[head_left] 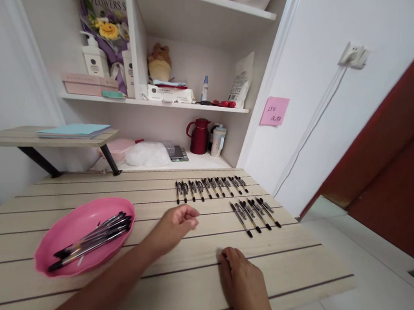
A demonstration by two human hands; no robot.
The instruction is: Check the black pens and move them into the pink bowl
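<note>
The left hand is half open, palm hidden; the right hand hides its fingertips, grip impossible to tell. Beyond both, pens; leftward, a bowl.

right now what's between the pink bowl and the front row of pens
In the head view, the left hand is between the pink bowl and the front row of pens.

Left hand loosely curled; right hand nearer, back up
</note>
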